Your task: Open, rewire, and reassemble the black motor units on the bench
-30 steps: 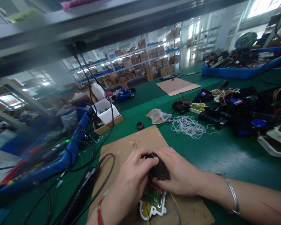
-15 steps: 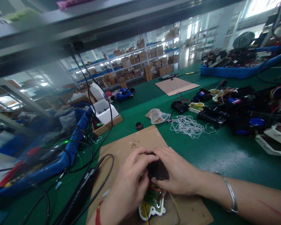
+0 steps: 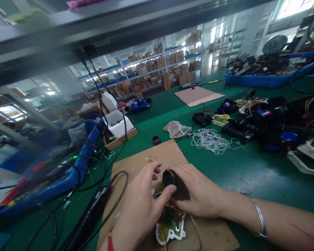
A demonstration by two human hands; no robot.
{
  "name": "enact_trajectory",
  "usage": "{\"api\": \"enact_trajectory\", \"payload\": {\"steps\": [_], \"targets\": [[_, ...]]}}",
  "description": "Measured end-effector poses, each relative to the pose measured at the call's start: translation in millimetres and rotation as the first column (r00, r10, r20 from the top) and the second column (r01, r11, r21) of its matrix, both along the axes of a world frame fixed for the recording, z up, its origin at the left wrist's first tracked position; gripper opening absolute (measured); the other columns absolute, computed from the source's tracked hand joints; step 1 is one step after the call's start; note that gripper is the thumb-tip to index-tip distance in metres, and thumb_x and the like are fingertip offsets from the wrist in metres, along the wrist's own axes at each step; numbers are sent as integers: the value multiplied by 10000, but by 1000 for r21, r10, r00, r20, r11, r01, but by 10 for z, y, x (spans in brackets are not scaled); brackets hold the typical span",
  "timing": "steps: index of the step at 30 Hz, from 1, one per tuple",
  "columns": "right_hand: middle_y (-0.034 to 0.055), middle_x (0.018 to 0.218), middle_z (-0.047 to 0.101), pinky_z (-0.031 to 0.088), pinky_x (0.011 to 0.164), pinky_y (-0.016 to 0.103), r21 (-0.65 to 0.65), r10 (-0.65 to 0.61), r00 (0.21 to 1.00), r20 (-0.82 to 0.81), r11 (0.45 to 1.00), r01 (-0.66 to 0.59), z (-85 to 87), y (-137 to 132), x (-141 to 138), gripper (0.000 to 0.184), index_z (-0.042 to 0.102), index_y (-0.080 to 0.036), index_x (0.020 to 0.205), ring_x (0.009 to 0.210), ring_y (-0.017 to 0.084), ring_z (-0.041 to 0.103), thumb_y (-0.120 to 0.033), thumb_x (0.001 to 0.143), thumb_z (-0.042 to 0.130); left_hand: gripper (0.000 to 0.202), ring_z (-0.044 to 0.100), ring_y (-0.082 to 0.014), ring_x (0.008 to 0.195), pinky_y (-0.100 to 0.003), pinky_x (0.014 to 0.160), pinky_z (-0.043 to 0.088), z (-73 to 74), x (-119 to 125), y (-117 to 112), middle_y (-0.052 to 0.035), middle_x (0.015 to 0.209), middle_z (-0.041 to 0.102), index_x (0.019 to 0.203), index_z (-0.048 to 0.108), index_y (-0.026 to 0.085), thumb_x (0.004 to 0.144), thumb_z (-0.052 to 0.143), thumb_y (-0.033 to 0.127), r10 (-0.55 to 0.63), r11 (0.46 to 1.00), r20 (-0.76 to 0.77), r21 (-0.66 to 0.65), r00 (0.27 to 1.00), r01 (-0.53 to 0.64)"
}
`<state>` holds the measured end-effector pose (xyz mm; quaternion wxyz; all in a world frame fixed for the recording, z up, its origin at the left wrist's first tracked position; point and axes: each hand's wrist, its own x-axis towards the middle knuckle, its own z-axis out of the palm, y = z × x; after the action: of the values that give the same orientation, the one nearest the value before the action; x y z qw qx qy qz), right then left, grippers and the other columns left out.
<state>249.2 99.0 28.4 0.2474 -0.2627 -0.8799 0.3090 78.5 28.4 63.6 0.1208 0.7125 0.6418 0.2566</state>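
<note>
My right hand (image 3: 202,191) is wrapped around a black plastic housing (image 3: 182,191), whose round, ribbed black end (image 3: 168,178) faces my left hand. Fingers apart, my left hand (image 3: 140,200) is just left of that end; its thumb lies close to the housing, and I cannot tell whether it touches. Beneath both hands is a green circuit board (image 3: 174,219) in a white plastic frame (image 3: 170,237), with red and yellow wires running from it. The board is partly covered by my left thumb. Small brass screws (image 3: 151,159) lie on the cardboard sheet (image 3: 136,167) beyond my hands.
A black corded tool (image 3: 91,212) lies left of the cardboard. Beyond it are a small black ring part (image 3: 156,140), a bag of screws (image 3: 176,129) and tangled white cord (image 3: 210,141). Black housings (image 3: 238,129) crowd the right; blue bins (image 3: 261,80) stand at both sides.
My left fingers have lifted off the black housing and spread, moving slightly left. This uncovers its round end. My right hand keeps its hold in nearly the same place.
</note>
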Motion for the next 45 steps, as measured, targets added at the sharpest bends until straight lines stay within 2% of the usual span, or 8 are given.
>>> {"api": "enact_trajectory", "payload": {"steps": [4, 8, 13, 19, 25, 31, 37, 45], "targets": [[97, 1036, 608, 411, 859, 413, 5, 10, 1000, -19, 1000, -10, -23, -6, 6, 366, 533, -152, 1055, 974, 256, 533, -264, 726, 647, 210, 597, -228, 958, -408, 833, 499, -19, 2, 27, -51, 1027, 617, 1056, 568, 244, 857, 535, 187, -63, 998, -35, -31, 997, 62], [113, 1072, 600, 399, 892, 432, 7, 6, 1000, -16, 1000, -6, -50, -12, 12, 414, 521, -141, 1107, 1011, 267, 526, -272, 734, 643, 550, 434, -204, 1262, -396, 1021, 400, 20, 8, 19, -24, 1358, 449, 1227, 488, 327, 781, 446, 7, -167, 986, -37, 13, 985, 168], [96, 1013, 611, 419, 840, 406, 4, 5, 1000, -4, 1000, -5, -24, -10, 5, 337, 539, -144, 1018, 951, 252, 537, -255, 721, 651, 316, 617, -232, 817, -414, 745, 518, 8, 22, 19, -52, 932, 639, 1137, 538, 222, 848, 583, 340, 77, 991, -21, -105, 997, -79], [109, 1060, 599, 405, 880, 422, 9, 3, 1000, -4, 1000, -3, -38, 0, 9, 398, 530, -135, 1080, 1003, 263, 518, -267, 724, 651, 559, 436, -216, 1275, -401, 1024, 396, 22, 11, 5, -29, 1379, 450, 1227, 509, 327, 772, 447, 9, -138, 989, -75, 36, 988, 141], [89, 997, 611, 416, 831, 401, 15, 7, 1000, -10, 1000, -7, -19, -20, 19, 321, 541, -151, 1011, 942, 247, 536, -272, 734, 647, 220, 620, -223, 750, -374, 695, 504, 7, 27, -2, -27, 820, 647, 1026, 573, 221, 865, 560, 370, 75, 988, -63, -128, 995, -82], [109, 1043, 602, 409, 857, 421, 6, 6, 1000, -19, 1000, -6, -28, -4, 9, 396, 525, -145, 1082, 982, 263, 529, -259, 722, 641, 514, 462, -216, 1247, -388, 1002, 406, 57, 11, -12, -44, 1360, 471, 1235, 480, 303, 789, 476, 48, -116, 992, -62, 47, 991, 119], [89, 975, 606, 414, 822, 406, 16, 12, 1000, -9, 1000, -12, -6, -30, 7, 286, 540, -147, 984, 910, 240, 535, -247, 731, 630, 234, 612, -233, 740, -366, 680, 474, 37, 58, 4, -29, 775, 646, 926, 586, 216, 881, 522, 437, 107, 983, -77, -142, 991, -117], [121, 1027, 598, 409, 844, 422, 31, 8, 1000, -4, 999, -8, -39, -16, 6, 364, 528, -125, 1044, 956, 263, 525, -254, 721, 636, 540, 485, -232, 1214, -405, 990, 405, 21, 27, -1, -62, 1319, 501, 1277, 450, 294, 783, 545, 98, -74, 997, -32, 32, 997, 75]]}}
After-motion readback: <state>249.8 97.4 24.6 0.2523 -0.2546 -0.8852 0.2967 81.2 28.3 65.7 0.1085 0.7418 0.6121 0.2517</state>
